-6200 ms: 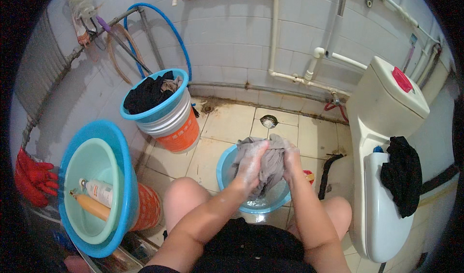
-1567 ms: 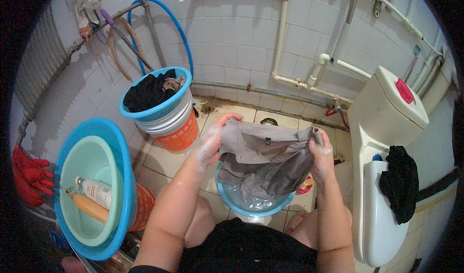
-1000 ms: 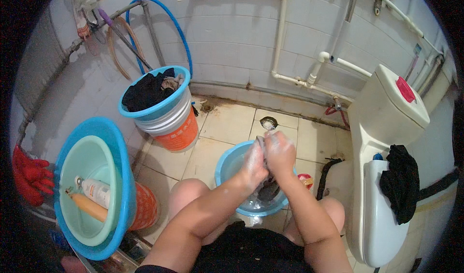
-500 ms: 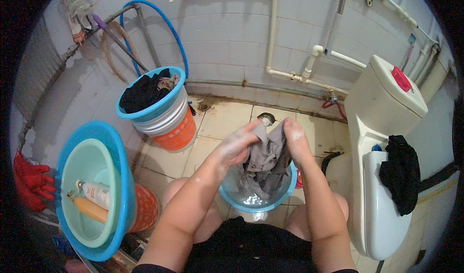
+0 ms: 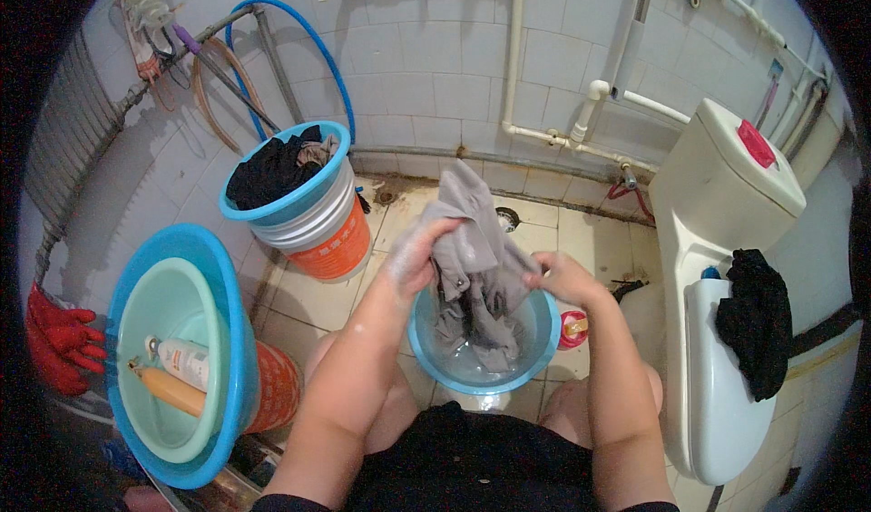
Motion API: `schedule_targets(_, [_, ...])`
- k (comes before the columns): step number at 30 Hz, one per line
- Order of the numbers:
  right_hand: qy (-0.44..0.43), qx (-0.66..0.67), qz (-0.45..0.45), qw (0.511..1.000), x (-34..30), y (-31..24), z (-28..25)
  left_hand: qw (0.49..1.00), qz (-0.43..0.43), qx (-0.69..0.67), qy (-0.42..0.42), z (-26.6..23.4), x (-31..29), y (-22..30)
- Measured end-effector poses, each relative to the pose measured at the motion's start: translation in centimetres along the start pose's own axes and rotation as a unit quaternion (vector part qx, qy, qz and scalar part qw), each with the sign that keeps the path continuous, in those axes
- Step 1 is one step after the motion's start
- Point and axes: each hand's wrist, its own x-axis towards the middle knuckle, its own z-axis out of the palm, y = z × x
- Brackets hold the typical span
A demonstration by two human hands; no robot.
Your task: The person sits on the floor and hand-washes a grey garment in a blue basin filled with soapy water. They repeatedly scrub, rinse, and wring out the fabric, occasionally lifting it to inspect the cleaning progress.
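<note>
A wet grey garment (image 5: 471,243) with small buttons hangs bunched between my hands, its lower folds dipping into a blue basin (image 5: 544,363) of water on the floor. My left hand (image 5: 415,256), with suds on the wrist, is wrapped round the upper part of the cloth. On the other side my right hand (image 5: 564,279) pinches an edge of it, above the basin's right rim. The fingertips of the left hand are partly hidden by the folds.
Left stand a bucket (image 5: 331,240) under a basin of dark clothes (image 5: 272,176), and stacked basins (image 5: 136,421) holding bottles (image 5: 177,392). Red gloves (image 5: 63,340) hang nearby. Right is a toilet (image 5: 726,421) with black cloth (image 5: 755,326) on its lid. A red tub (image 5: 572,329) sits beside my basin.
The garment has been raised and turned, its top now folded over my left hand. My left hand moved slightly left; my right hand dropped lower and holds a side edge.
</note>
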Motion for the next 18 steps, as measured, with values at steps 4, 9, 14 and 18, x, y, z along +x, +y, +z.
schedule_targets(4, [0.255,0.030,0.040,0.966,-0.4,-1.0,-1.6,0.994,-0.002,-0.105,-0.006,-1.0,-0.1,1.2])
schedule_targets(9, [0.428,-0.022,0.016,0.904,0.3,-1.1,-0.5,0.977,-0.046,-0.206,0.003,0.3,-0.7,1.4])
schedule_targets(14, [0.423,0.104,0.005,0.900,2.1,1.4,3.8,0.970,-0.021,-0.241,-0.027,1.1,-0.7,1.7])
schedule_targets(18, [0.146,0.083,-0.123,0.978,0.2,-0.3,7.3,0.966,-0.008,-0.258,-0.002,1.4,-0.4,1.9])
